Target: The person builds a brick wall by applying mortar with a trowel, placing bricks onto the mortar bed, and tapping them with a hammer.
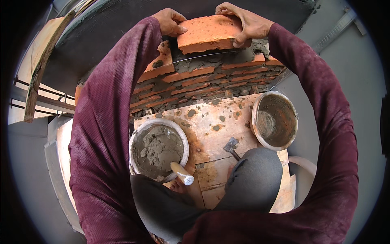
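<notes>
An orange-red brick (210, 33) is held level between my two hands over the top of a brick wall (195, 83). My left hand (170, 22) grips its left end, the thumb on the near top edge. Around the right end my right hand (245, 22) is closed, thumb at the near side and fingers over the far edge. Grey mortar (199, 63) lies under and in front of the brick. A thin string line (207, 55) runs along the wall just below it. Whether the brick touches the mortar is hidden. Another brick (162, 61) sits left of it.
A bucket of mortar (137, 140) with a trowel handle (181, 173) over its rim stands left on a plywood platform (211, 156). At right is a mortar-smeared bucket (294, 122). A flat-headed tool (231, 145) lies by my knee. A wooden board (40, 67) rises at far left.
</notes>
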{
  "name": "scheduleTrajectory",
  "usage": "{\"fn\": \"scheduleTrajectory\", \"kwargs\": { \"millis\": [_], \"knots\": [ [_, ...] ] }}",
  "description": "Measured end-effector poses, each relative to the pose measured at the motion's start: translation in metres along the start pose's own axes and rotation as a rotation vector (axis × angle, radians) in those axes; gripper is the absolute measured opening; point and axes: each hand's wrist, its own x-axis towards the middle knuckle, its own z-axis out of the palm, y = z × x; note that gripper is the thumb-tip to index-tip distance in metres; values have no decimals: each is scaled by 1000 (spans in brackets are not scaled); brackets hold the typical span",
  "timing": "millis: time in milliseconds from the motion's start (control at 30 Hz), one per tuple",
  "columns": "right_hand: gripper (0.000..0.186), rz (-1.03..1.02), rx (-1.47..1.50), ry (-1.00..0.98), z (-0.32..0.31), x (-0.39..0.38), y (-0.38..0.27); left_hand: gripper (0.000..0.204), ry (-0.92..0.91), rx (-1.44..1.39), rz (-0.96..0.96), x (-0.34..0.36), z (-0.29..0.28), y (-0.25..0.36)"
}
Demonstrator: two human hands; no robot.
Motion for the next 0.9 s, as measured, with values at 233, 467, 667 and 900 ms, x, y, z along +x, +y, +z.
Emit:
{"fn": "scheduleTrajectory", "kwargs": {
  "millis": [233,467,667,900],
  "knots": [
    [84,7,30,-93,18,4,49,36,-25,40,-175,-3,15,6],
    [94,-4,35,-143,29,14,66,39,43,155,-258,1,18,-1],
    [93,-44,-9,-225,22,17,48,41,40,193,-245,-4,19,-6],
    [95,-57,-47,-256,24,15,49,49,14,234,-95,-11,27,-8]
  ]
}}
